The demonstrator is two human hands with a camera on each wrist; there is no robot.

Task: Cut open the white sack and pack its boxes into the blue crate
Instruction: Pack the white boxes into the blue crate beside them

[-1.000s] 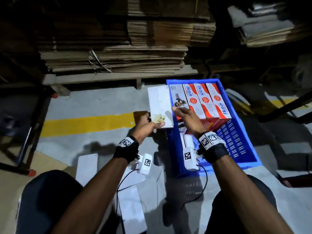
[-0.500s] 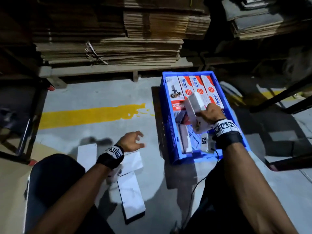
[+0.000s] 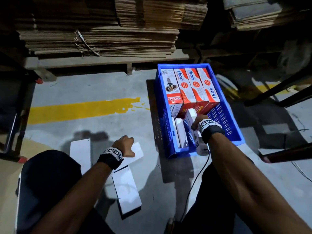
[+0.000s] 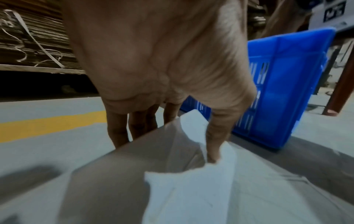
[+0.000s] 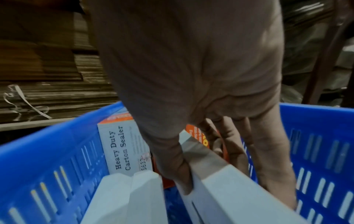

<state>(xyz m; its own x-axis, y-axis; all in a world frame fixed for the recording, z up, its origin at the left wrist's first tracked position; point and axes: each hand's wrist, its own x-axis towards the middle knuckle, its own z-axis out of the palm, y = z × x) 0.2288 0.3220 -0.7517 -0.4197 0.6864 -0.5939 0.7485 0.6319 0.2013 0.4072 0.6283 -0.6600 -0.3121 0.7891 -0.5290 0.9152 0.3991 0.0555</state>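
Note:
The blue crate (image 3: 233,127) stands on the floor ahead, right of centre. Several orange-and-white boxes (image 3: 194,85) fill its far half. Two white boxes (image 3: 180,132) stand on edge at its near left. My right hand (image 3: 196,124) is down inside the crate and grips another white box (image 3: 191,115) beside them. In the right wrist view that box (image 5: 239,209) sits between the thumb and fingers of my right hand (image 5: 229,192). My left hand (image 3: 127,145) is low on the floor, fingers over the far edge of a white box (image 3: 137,152) and thumb on its near side.
Two more white boxes (image 3: 80,154) (image 3: 126,191) lie on the grey floor by my knees. A yellow floor line (image 3: 81,109) runs left of the crate. Stacked flat cardboard (image 3: 101,34) sits behind. Dark metal frames (image 3: 278,97) stand to the right.
Both hands held one white box left of the crate. My right hand carried it over and lowered it inside. My left hand let go and dropped onto a box on the floor.

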